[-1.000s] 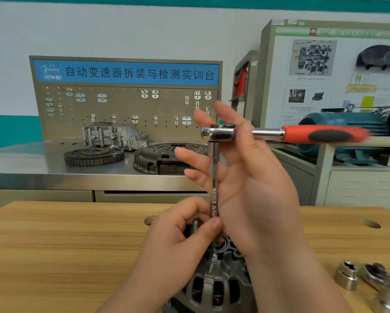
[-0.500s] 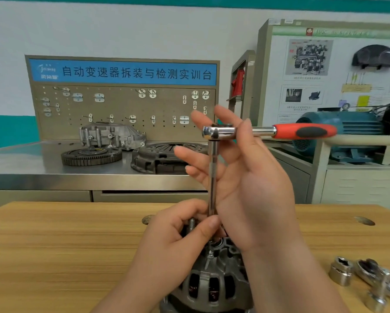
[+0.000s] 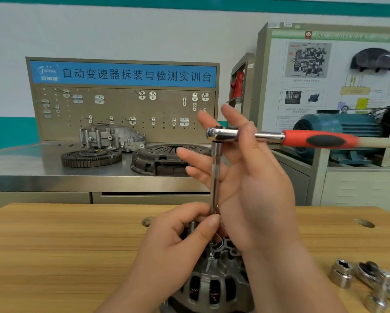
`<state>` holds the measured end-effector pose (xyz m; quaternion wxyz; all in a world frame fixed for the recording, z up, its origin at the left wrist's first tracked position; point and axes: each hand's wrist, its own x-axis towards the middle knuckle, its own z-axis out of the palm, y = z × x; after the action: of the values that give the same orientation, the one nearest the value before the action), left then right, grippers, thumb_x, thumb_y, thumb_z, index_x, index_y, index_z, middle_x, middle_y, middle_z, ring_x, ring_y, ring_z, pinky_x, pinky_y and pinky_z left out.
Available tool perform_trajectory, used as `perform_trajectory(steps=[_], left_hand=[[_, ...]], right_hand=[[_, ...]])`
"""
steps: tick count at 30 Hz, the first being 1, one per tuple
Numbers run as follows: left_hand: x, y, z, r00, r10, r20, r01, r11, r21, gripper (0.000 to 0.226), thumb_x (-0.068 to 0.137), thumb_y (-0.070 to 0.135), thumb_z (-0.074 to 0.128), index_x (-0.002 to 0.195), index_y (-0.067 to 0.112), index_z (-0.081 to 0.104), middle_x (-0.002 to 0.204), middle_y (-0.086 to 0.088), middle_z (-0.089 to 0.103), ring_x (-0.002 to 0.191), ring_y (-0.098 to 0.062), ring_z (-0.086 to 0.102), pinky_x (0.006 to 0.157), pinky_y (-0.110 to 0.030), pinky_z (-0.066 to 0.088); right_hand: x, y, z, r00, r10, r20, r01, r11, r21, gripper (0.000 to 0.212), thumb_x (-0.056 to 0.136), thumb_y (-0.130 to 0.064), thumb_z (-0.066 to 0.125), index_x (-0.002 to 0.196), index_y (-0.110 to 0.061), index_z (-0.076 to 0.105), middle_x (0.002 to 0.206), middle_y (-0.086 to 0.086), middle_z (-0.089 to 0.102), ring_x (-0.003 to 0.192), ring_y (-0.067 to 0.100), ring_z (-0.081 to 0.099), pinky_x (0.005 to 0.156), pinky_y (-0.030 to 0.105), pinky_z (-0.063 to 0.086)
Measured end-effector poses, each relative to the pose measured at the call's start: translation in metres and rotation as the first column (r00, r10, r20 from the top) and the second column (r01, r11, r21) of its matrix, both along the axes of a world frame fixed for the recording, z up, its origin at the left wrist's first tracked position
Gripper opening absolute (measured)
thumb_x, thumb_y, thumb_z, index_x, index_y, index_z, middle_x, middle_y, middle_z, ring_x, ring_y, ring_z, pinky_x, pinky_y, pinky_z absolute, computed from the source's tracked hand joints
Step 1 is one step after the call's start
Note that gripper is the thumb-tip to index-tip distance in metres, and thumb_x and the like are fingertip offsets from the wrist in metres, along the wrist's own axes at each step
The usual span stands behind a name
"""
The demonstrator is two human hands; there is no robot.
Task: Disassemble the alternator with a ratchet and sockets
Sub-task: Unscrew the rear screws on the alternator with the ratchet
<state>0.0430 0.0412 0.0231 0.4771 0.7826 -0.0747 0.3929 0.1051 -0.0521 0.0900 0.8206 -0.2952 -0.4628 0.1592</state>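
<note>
The grey alternator [image 3: 212, 288] stands on the wooden table [image 3: 54, 256] at the bottom centre, its copper windings showing through the slots. A long chrome extension bar [image 3: 215, 177] rises straight up from its top. My left hand [image 3: 178, 245] pinches the bar's lower end between thumb and fingers, just above the alternator. A ratchet with a red handle [image 3: 318, 138] sits on top of the bar, pointing right. My right hand [image 3: 246, 181] holds the ratchet's neck between thumb and index finger, with the other fingers spread straight behind the bar.
A loose socket [image 3: 341, 274], a second ratchet [image 3: 379, 281] and a small socket [image 3: 374, 301] lie on the table at the lower right. Behind stands a steel bench with a flywheel [image 3: 91, 157], a clutch cover [image 3: 164, 159] and a pegboard. A blue motor [image 3: 338, 132] is at the right.
The red handle swung a little way and came back to about the same place. Both hands kept their holds on the ratchet and the bar.
</note>
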Motion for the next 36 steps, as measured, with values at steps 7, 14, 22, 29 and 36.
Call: perform_trajectory(steps=[7,14,22,29,36], left_hand=[[0.0019,0.0,0.0004,1.0,0.015,-0.007,-0.015,1.0,-0.022,0.012,0.079,0.03,0.064,0.088,0.032,0.071,0.074,0.01,0.073,0.069,0.001,0.065,0.066,-0.009,0.046],[-0.0005,-0.0008,0.0006,1.0,0.008,-0.013,-0.008,1.0,-0.03,0.011,0.081,0.032,0.064,0.088,0.034,0.072,0.075,0.005,0.073,0.069,-0.001,0.066,0.064,-0.01,0.047],[0.0007,-0.0015,0.0021,1.0,0.009,-0.007,-0.009,0.999,-0.052,0.013,0.08,0.023,0.062,0.085,0.03,0.072,0.074,0.008,0.073,0.068,-0.001,0.067,0.064,-0.009,0.048],[0.0011,-0.0012,0.0,1.0,-0.003,0.009,0.004,0.998,-0.063,0.014,0.08,0.027,0.064,0.088,0.035,0.073,0.074,0.004,0.073,0.068,-0.002,0.067,0.064,-0.011,0.048],[0.001,0.0002,-0.0009,1.0,0.008,0.021,-0.009,1.0,0.012,0.019,0.08,0.043,0.055,0.087,0.035,0.071,0.068,0.016,0.069,0.064,0.007,0.06,0.062,-0.005,0.042]], right_hand=[[-0.0027,0.0,0.0001,0.971,-0.178,0.163,0.179,0.984,0.006,0.018,0.092,-0.035,0.053,0.105,-0.034,0.065,0.109,-0.005,0.073,0.082,0.018,0.072,0.067,0.026,0.056],[-0.0038,0.0004,0.0,0.997,-0.036,0.067,0.036,0.999,0.004,0.027,0.091,-0.042,0.049,0.111,-0.033,0.065,0.116,-0.006,0.07,0.082,0.021,0.073,0.067,0.026,0.057],[-0.0034,-0.0006,-0.0004,0.991,-0.097,0.092,0.098,0.995,-0.007,0.026,0.091,-0.044,0.049,0.11,-0.036,0.064,0.114,-0.007,0.072,0.078,0.019,0.073,0.064,0.024,0.056],[-0.0044,0.0031,-0.0016,0.981,-0.142,0.133,0.14,0.99,0.022,0.024,0.093,-0.035,0.051,0.11,-0.042,0.066,0.115,-0.007,0.07,0.087,0.016,0.071,0.073,0.026,0.055],[-0.0003,-0.0015,0.0009,1.0,-0.014,0.021,0.015,0.999,-0.051,0.036,0.085,-0.046,0.048,0.113,-0.029,0.064,0.104,0.0,0.074,0.081,0.018,0.07,0.067,0.025,0.053]])
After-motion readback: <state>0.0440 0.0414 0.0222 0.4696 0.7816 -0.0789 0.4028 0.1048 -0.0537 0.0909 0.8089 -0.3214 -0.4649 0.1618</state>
